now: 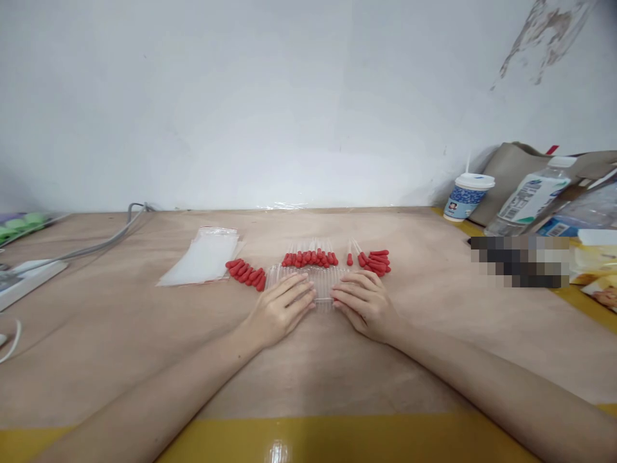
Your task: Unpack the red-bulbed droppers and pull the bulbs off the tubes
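A row of thin clear plastic tubes [324,283] lies side by side on the table in front of me. My left hand [279,310] rests on its left part, palm down with fingers stretched out. On the right part lies my right hand [369,305], its fingers also extended and slightly bent. Just beyond the tubes is a row of slim pale sticks with red bulb-like ends [309,258]. More red-ended pieces [247,274] lie beside my left hand, and another red cluster [379,262] sits past my right fingers. The hands cover part of the tubes.
Clear plastic bags [205,257] are stacked at the left. A grey cable [103,249] runs to a white power strip [29,280]. On the right stand a paper cup [466,196], a bottle [523,199] and a beige bag [499,170], near a blurred-out dark object [518,260].
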{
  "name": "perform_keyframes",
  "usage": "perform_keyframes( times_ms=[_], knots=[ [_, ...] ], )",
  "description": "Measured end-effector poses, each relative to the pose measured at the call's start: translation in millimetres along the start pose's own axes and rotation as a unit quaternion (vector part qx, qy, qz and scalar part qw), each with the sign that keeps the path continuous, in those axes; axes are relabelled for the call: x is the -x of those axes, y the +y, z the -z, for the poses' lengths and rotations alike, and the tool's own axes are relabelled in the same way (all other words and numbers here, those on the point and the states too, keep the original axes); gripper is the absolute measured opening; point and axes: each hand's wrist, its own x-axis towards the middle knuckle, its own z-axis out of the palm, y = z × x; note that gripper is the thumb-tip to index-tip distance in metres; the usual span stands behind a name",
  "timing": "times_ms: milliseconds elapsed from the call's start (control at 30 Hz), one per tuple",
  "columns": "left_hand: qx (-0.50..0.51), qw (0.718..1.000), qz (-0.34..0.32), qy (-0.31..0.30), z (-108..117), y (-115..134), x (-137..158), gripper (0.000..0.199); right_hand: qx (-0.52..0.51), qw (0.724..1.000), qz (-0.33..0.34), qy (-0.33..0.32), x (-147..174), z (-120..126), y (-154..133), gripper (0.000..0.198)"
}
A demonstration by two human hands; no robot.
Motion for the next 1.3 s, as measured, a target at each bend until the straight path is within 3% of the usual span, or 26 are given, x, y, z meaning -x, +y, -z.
perform_keyframes(
  times_ms=[200, 467, 633, 800, 933, 1033, 1100, 1233, 1300],
  knots=[
    [-0.033, 0.999, -0.01, 0.006, -3.3, 1.7, -2.1, 0.017, -0.016, 1.0, 0.013, -0.017, -2.9, -4.9, 1.8, 0.029],
    [0.024, 0.999, 0.005, -0.035, 0.2, 6.6, -1.9, 0.017, -0.043, 0.997, 0.071, -0.012, -4.0, -5.2, -2.4, 0.019],
    [0.045, 0.999, 0.009, -0.021, 5.1, -6.1, 11.0, 0.013, -0.047, 0.997, 0.069, -0.004, 7.5, 2.7, 11.7, 0.02],
    [0.009, 0.996, 0.07, 0.046, 13.7, -29.3, 23.4, 0.015, -0.033, 0.997, -0.062, 0.045, 12.0, 28.0, 35.4, 0.021],
    [0.008, 0.991, 0.12, 0.062, 12.2, -28.0, 17.2, 0.018, -0.017, 0.978, -0.189, 0.087, 8.1, 40.8, 45.8, 0.018],
    [0.012, 0.986, 0.166, 0.033, 11.0, -21.9, 13.2, 0.026, -0.013, 0.943, -0.311, 0.12, 11.1, 42.4, 63.6, 0.024],
    [0.019, 0.982, 0.185, 0.024, 10.5, -18.3, 10.7, 0.029, -0.028, 0.904, -0.393, 0.168, 14.1, 41.5, 83.2, 0.03],
    [0.055, 0.985, 0.158, 0.05, 3.1, -9.5, -4.8, 0.022, -0.114, 0.84, -0.491, 0.201, 15.0, 36.0, 124.9, 0.032],
    [0.063, 0.988, 0.129, 0.048, -6.1, -2.3, -19.7, 0.017, -0.136, 0.827, -0.51, 0.196, 14.2, 31.0, 137.4, 0.032]
  ],
)
